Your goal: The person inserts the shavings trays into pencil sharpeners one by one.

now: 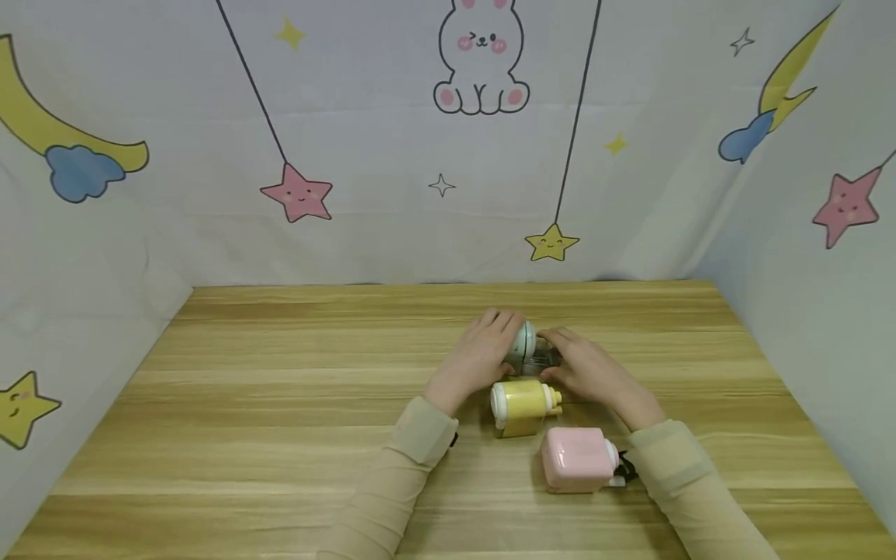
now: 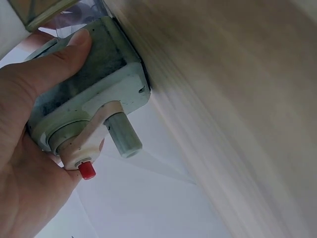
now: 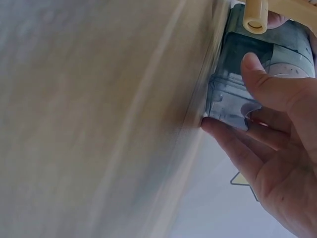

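Note:
A pale green hand-crank pencil sharpener (image 1: 520, 348) lies on the table between both hands. My left hand (image 1: 478, 351) grips its body, thumb pressed on the dark side (image 2: 86, 74); the crank with a grey knob (image 2: 125, 135) and a red tip (image 2: 86, 170) shows there. At the other end, my right hand (image 1: 588, 365) holds the clear bin (image 3: 230, 101) between thumb and fingers. Just nearer to me lies a yellow sharpener (image 1: 525, 400), close beside the left hand. A pink sharpener (image 1: 577, 459) lies further forward, by the right forearm.
The wooden table (image 1: 245, 404) is bounded by white cloth walls (image 1: 378, 140) at the back and both sides, printed with stars, moons and a rabbit. The yellow crank (image 3: 256, 17) sticks out close to the right hand. A black part (image 1: 626, 467) is at the pink sharpener's right end.

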